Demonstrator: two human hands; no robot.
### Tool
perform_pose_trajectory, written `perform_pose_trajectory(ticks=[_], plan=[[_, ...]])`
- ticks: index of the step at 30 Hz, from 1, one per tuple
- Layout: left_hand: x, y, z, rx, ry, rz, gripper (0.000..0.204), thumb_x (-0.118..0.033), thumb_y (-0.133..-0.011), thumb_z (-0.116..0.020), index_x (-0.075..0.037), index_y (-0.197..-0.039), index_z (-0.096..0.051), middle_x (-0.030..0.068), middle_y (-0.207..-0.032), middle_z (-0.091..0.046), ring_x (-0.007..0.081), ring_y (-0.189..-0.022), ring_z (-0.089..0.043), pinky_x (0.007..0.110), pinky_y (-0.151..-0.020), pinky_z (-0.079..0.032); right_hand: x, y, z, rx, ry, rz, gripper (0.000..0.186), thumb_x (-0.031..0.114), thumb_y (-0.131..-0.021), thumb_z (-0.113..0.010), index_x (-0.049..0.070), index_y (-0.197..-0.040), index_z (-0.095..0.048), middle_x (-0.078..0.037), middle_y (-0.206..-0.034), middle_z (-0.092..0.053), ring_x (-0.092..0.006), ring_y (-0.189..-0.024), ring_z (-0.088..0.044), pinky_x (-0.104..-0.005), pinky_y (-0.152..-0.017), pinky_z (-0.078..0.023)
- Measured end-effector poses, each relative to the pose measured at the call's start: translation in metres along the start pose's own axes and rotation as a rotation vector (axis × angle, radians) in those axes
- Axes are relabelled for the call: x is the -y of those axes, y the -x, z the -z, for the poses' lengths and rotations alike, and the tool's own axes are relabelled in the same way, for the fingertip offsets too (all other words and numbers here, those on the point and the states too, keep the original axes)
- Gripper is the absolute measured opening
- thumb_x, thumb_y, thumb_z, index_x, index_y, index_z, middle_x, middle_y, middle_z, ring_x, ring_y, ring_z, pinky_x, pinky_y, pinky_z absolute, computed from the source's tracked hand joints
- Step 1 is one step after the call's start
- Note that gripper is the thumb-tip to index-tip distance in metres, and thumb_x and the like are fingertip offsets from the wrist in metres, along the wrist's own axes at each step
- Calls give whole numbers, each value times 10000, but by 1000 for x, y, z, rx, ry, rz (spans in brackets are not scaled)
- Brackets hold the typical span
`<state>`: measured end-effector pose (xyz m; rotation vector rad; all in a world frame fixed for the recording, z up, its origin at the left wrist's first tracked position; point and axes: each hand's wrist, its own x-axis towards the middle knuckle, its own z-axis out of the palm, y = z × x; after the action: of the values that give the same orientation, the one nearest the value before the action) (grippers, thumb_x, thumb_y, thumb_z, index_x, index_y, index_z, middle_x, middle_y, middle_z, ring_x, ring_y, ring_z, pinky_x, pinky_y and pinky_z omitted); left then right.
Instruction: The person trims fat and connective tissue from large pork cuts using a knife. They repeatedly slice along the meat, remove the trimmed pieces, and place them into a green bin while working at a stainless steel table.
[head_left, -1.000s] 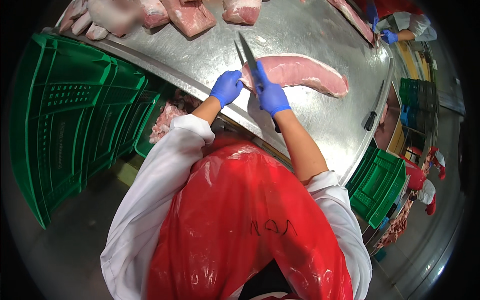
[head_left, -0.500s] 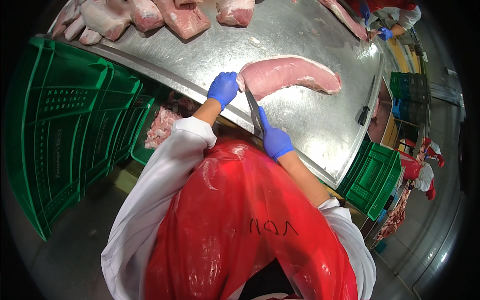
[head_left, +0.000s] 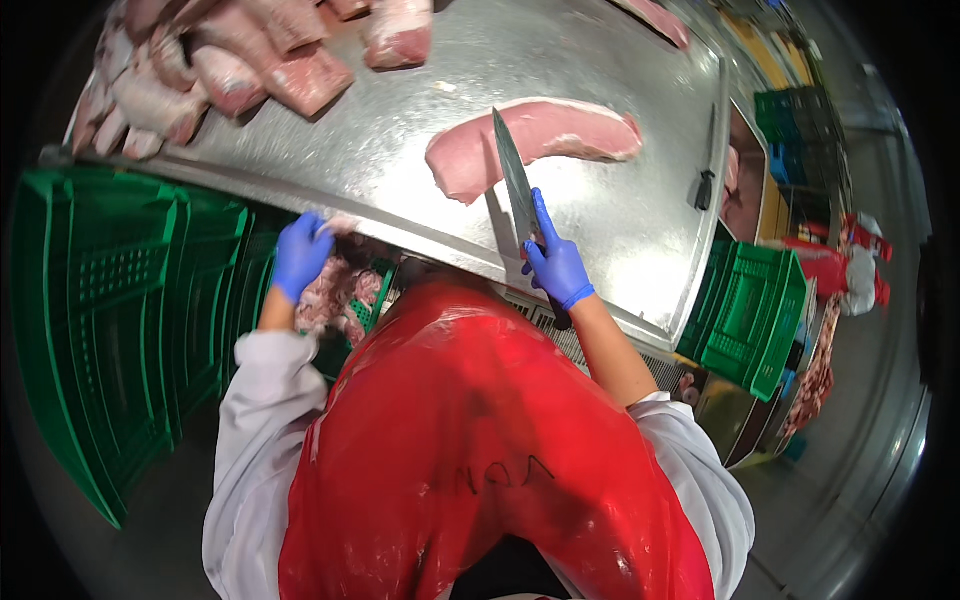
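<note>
A long pale-pink slab of meat (head_left: 590, 135) with a white fat edge lies on the steel table. My right hand (head_left: 560, 272), in a blue glove, is closed around a knife (head_left: 514, 172) with its index finger stretched toward the blade. The blade points away from me and overlaps the slab in view; whether it touches the meat I cannot tell. Off the table's near edge at the left, my gloved left hand (head_left: 302, 256) pinches a small meat scrap (head_left: 340, 225). Beneath it sits a green crate holding meat trimmings (head_left: 325, 295).
Several large meat pieces (head_left: 235, 75) are heaped at the far left of the table. Tall green crates (head_left: 110, 300) stand at the left, another green crate (head_left: 745, 325) at the right. A black-handled tool (head_left: 705, 190) lies by the table's right edge. A person in red (head_left: 825, 265) is farther right.
My left hand has gone from the slab's end to the left, over the trimmings, with a scrap. My right hand has drawn the knife away from the slab's left end. The view has shifted.
</note>
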<state>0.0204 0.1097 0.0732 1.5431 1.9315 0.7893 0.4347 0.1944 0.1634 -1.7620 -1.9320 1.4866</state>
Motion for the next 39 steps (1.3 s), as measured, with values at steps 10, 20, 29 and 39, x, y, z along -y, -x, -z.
perform_pose_trajectory(ticks=[10,20,29,39], plan=[[-54,-27,0,490,-584,-276,506,-361,-832,-716,-25,-1190,-594,218,-1115,-663,414,-1045,-627,518,-909,-490,-109,48,53,-370,-264,-139,837,43,-967,-500,327,-1606,-40,-90,-805,-653,-153,-598,-634,-289,-472,-520],[-239,-203,-234,305,-472,-432,873,-465,-646,-768,-115,-1391,-478,194,-1333,-500,384,-1191,-521,513,-1001,-422,-172,88,123,-433,-257,-90,818,49,-967,-509,279,-1611,-60,-97,-798,-664,-158,-584,-638,-285,-467,-513],[-302,-71,-281,456,-508,-466,823,-482,-660,-771,-126,-1353,-504,207,-1316,-468,389,-1131,-515,501,-965,-415,-209,2,206,-382,17,-33,802,136,-957,-556,386,-1589,-130,-147,-747,-690,-228,-588,-680,-376,-562,-561],[-274,-56,-259,386,-338,-368,794,-546,-682,-766,-85,-1283,-528,168,-1194,-531,355,-1065,-539,476,-900,-435,-146,-79,294,-2,430,-165,627,246,-998,-452,381,-1570,-233,-186,-825,-668,-252,-647,-678,-378,-644,-568]])
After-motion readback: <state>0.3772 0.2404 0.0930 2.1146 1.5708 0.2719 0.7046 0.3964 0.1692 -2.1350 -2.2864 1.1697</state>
